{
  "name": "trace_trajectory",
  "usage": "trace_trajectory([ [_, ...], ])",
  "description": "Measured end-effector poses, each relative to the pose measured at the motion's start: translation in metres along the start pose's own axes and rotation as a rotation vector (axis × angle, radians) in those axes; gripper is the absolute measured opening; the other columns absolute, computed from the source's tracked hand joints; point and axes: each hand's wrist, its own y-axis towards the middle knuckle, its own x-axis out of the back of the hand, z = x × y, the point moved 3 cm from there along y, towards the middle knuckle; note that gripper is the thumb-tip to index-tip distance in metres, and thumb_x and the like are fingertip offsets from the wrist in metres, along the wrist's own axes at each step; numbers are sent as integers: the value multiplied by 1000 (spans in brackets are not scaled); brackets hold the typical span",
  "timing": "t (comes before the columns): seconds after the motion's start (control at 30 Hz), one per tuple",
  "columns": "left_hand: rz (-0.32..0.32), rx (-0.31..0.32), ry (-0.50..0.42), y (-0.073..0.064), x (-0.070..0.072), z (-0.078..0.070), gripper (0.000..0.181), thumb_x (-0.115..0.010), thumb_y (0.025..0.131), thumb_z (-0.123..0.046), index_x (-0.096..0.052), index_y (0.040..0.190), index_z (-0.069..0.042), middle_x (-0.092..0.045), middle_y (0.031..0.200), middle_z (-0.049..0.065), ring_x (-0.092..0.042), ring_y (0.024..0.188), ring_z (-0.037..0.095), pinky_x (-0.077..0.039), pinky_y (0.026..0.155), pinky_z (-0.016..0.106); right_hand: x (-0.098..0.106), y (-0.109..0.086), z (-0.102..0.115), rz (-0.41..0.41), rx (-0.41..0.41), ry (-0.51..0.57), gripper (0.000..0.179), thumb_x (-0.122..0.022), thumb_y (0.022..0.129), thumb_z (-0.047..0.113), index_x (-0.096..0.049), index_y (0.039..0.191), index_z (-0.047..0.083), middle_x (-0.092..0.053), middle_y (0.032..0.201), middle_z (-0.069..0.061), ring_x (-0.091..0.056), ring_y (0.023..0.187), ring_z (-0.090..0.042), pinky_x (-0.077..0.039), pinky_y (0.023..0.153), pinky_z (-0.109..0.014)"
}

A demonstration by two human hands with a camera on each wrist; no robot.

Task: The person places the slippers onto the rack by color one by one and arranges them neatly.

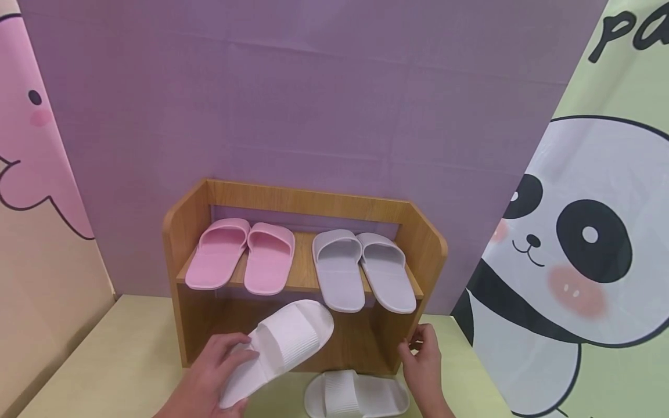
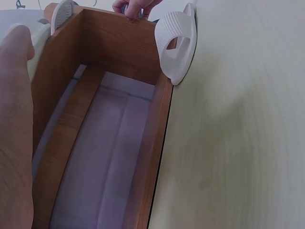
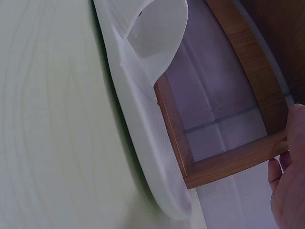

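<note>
My left hand point(image 1: 215, 367) grips a white slipper point(image 1: 290, 337) by its heel end, its toe tilted up toward the right in front of a wooden shoe rack point(image 1: 313, 198). At the rack's right side panel, the curled fingers of my right hand point(image 1: 425, 367) hold the front edge; the right wrist view also shows this hand point(image 3: 291, 174) at the panel. Another white slipper point(image 1: 378, 396) lies on the table before the rack, toe pointing left. On the upper shelf sit two pink slippers point(image 1: 218, 258) at the left and two pale lavender slippers point(image 1: 341, 278) at the right.
Below the slippers is the rack's lower compartment point(image 1: 235, 319), whose back is partly open in the wrist views. The pale tabletop point(image 1: 120, 348) extends to both sides. Behind stands a purple backdrop point(image 1: 313, 104), with a panda panel point(image 1: 575, 232) at the right and a pink cartoon panel point(image 1: 36, 145) at the left.
</note>
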Motion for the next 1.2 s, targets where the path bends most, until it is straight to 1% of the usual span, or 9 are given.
trace_trajectory([
  [0.07,23,10,9,0,-2,1,62,-85,82,-47,-72,135,-18,-60,143,10,-55,125,25,-51,103,26,0,0,0,-3,6,3,29,-65,95,-11,-55,117,4,-62,111,-9,-57,102,-17,-51,84,-17],
  [0.17,62,44,36,0,-6,2,75,-93,64,-36,-71,134,-19,-60,142,8,-55,124,25,-59,95,33,0,0,0,-6,10,2,29,-65,95,-11,-55,117,4,-62,110,-9,-57,102,-17,-52,84,-18],
  [0.23,82,69,50,0,-9,3,78,-95,59,-32,-71,133,-19,-60,141,7,-56,123,24,-62,89,40,0,0,0,-5,4,3,29,-66,95,-10,-55,117,5,-62,110,-8,-57,102,-17,-53,85,-19],
  [0.43,111,126,87,-7,-20,12,76,-94,62,-33,-69,132,-20,-60,139,4,-56,121,22,-63,87,46,0,1,-1,1,-5,3,29,-65,96,-10,-55,118,5,-62,110,-8,-56,102,-16,-54,86,-22],
  [0.57,124,148,109,-14,-29,19,73,-92,64,-37,-68,131,-20,-60,138,2,-55,120,20,-61,88,43,0,1,-2,5,-5,8,29,-65,96,-10,-55,118,5,-63,111,-8,-56,102,-16,-54,86,-22],
  [0.7,126,162,109,-17,-36,24,70,-89,66,-37,-68,131,-19,-60,136,2,-56,118,20,-59,90,41,0,0,-2,0,0,9,29,-65,95,-10,-55,118,5,-63,111,-7,-57,102,-16,-53,86,-21],
  [0.83,123,182,115,-19,-41,27,67,-90,67,-34,-69,129,-19,-61,134,1,-56,117,19,-57,90,41,0,0,-2,-7,11,10,29,-65,95,-11,-55,117,5,-62,110,-7,-57,101,-16,-52,84,-19],
  [1.03,150,255,115,-23,-52,32,60,-93,72,-36,-71,125,-20,-60,133,0,-53,116,17,-58,89,40,0,0,-1,-14,30,5,29,-66,94,-11,-55,116,5,-62,108,-7,-57,100,-16,-53,84,-18],
  [1.2,179,314,106,-26,-61,37,57,-94,75,-37,-72,125,-21,-60,132,0,-53,115,17,-57,89,40,0,1,-2,1,3,-6,30,-66,96,-10,-55,118,6,-62,111,-7,-57,103,-16,-53,86,-19],
])
